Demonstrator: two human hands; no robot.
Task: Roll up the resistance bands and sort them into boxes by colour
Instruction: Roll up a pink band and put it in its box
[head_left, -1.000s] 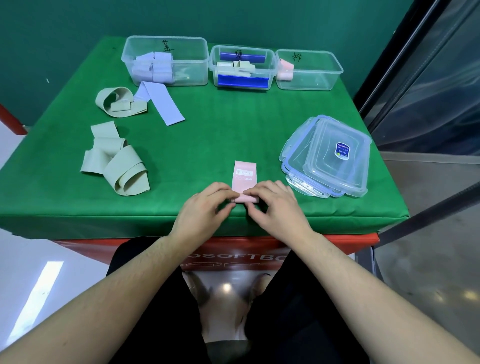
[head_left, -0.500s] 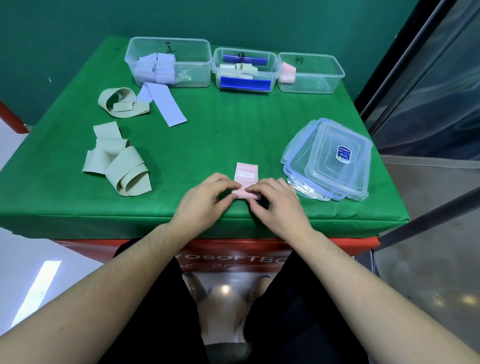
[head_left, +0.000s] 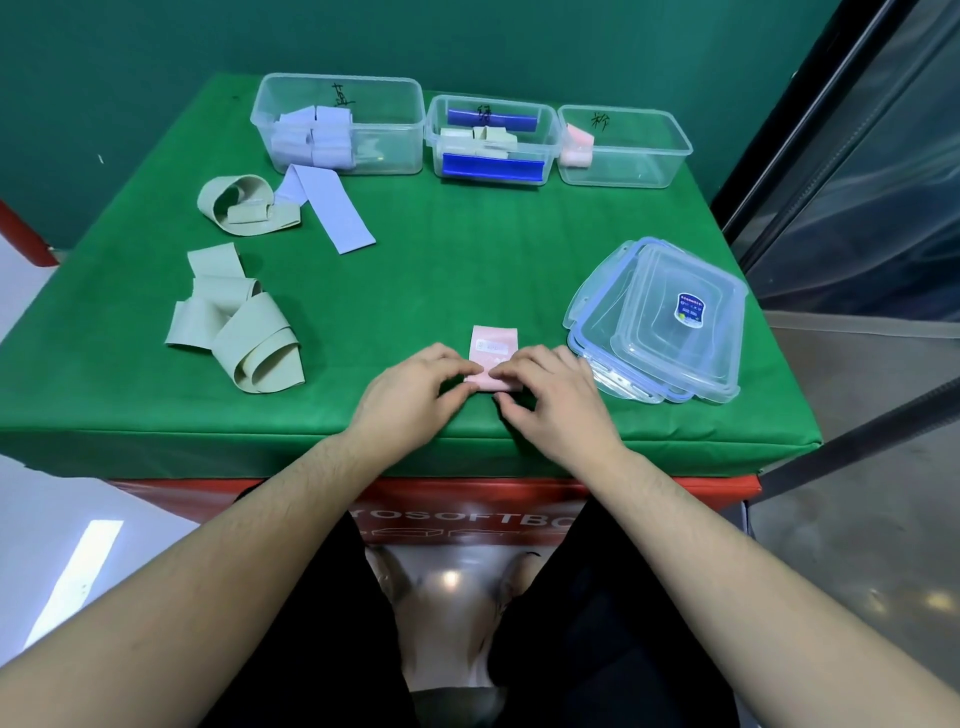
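Presently, grip: your left hand (head_left: 415, 397) and right hand (head_left: 553, 400) both pinch the roll of the pink resistance band (head_left: 494, 358) at the near table (head_left: 467, 270) edge.
Risk: slack pinching lets the springy coil unwind; uneven pressure skews it.
Risk: your right wrist sits just beside the stacked lids (head_left: 670, 322); a nudge could shift them.
Material: thin, matte, flat elastic strip; printed label, likely unreadable.
Destination: clear rigid pink box (head_left: 628, 145), far right, one pink roll inside.

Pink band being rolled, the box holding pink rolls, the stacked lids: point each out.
pink band (head_left: 494, 343), head view, flat unrolled end.
pink box (head_left: 636, 176), head view, near wall.
stacked lids (head_left: 675, 332), head view, top lid's centre.
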